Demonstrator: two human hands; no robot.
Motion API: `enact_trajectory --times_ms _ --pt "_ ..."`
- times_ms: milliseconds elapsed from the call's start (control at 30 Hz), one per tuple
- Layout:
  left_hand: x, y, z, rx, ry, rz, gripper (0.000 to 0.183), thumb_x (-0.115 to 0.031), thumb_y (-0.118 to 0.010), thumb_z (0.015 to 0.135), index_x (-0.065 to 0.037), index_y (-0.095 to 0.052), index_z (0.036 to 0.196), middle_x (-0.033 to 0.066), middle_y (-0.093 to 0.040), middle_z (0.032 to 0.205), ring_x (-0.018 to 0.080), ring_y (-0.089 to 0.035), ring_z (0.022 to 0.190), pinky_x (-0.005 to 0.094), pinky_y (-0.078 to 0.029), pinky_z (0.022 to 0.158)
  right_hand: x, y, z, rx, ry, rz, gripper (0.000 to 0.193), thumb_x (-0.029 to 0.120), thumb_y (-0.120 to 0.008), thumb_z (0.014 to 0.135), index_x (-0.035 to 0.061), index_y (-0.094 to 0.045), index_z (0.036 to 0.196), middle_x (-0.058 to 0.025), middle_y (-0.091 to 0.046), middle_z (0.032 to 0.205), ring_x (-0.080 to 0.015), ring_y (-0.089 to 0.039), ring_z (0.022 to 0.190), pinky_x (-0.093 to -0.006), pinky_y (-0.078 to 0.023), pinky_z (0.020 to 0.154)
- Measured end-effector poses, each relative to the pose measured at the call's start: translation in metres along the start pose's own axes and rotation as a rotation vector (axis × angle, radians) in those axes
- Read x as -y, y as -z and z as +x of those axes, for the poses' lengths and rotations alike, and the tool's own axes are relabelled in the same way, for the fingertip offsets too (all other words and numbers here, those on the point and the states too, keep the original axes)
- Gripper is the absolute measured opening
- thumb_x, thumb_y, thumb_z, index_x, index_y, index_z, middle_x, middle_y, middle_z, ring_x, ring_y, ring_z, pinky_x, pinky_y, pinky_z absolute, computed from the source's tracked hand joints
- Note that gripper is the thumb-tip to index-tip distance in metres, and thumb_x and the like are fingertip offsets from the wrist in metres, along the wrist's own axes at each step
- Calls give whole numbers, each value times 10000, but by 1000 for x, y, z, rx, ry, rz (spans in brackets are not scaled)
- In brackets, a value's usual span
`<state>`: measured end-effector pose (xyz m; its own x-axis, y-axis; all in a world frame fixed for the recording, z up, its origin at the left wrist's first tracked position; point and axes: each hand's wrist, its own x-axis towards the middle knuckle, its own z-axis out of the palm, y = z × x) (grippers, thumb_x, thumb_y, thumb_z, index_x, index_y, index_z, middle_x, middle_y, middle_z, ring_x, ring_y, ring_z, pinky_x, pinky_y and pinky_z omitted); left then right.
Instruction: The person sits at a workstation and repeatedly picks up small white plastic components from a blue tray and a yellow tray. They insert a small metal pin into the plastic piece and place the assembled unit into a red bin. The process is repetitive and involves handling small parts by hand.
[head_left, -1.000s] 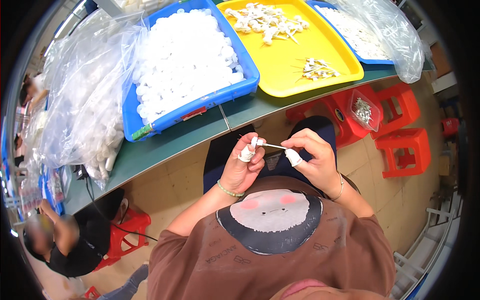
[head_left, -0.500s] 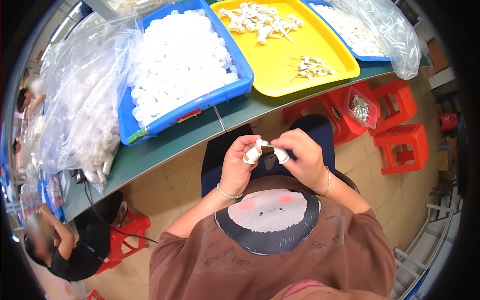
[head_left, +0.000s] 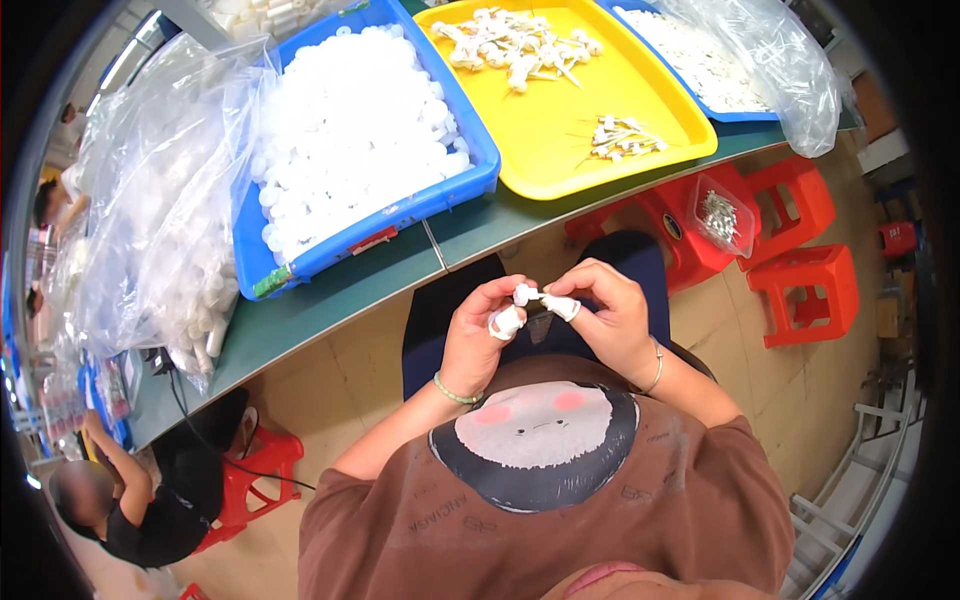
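Above my lap, my left hand (head_left: 472,338) pinches a small white plastic cap (head_left: 524,294) between thumb and fingers. My right hand (head_left: 612,312) is closed at the thin stem (head_left: 541,296) that sticks out of the cap toward it. The two hands almost meet, with the cap and stem between them. White wrapping covers the left thumb (head_left: 506,322) and the right thumb (head_left: 562,307). On the table beyond, a yellow tray (head_left: 560,182) carries a pile of white capped pieces with thin stems (head_left: 520,45) and a smaller bunch of thin pins (head_left: 625,137).
A blue bin (head_left: 385,222) full of white caps stands left of the yellow tray, beside clear bags (head_left: 160,190) of white parts. At right are another blue tray (head_left: 745,116), red stools (head_left: 800,295) and a clear box (head_left: 722,218) of small pieces. A co-worker (head_left: 150,500) sits at lower left.
My fingers have shifted slightly, and the cap and its stem now show more plainly between my hands. The view has moved a little.
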<state>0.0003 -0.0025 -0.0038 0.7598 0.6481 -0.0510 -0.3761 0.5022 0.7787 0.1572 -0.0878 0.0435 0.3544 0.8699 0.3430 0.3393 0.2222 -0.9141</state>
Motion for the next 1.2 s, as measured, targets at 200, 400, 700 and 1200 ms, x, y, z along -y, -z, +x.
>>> enact_trajectory --times_ms 200,400,700,1200 --pt "12 10 3 -175 340 -453 354 -168 -511 954 -4 -456 1262 91 -532 1161 88 -475 766 201 -424 611 36 53 110 -234 397 -602 146 54 -628 837 26 -645 979 -114 -666 933 -230 -650 842 -303 -508 708" --pt "10 9 3 -371 455 -421 341 -52 -529 900 66 -454 1211 169 -528 1139 273 -530 1117 359 -463 983 13 112 147 -96 191 -788 187 72 -588 798 19 -655 964 -133 -653 924 -269 -623 840 -342 -486 767" --pt "-4 5 8 -61 375 -446 392 -25 -446 948 19 -398 1335 179 -466 1345 197 -585 1086 254 -524 895 11 123 159 220 -19 -888 173 60 -596 770 24 -666 924 -143 -648 853 -289 -622 806 -360 -487 751" --pt "-1 8 3 37 297 -592 379 -83 -489 955 -47 -438 1329 139 -490 1313 210 -555 1077 284 -500 916 13 121 163 195 66 -1009 105 66 -608 762 10 -666 830 -146 -638 821 -300 -618 797 -373 -489 750"
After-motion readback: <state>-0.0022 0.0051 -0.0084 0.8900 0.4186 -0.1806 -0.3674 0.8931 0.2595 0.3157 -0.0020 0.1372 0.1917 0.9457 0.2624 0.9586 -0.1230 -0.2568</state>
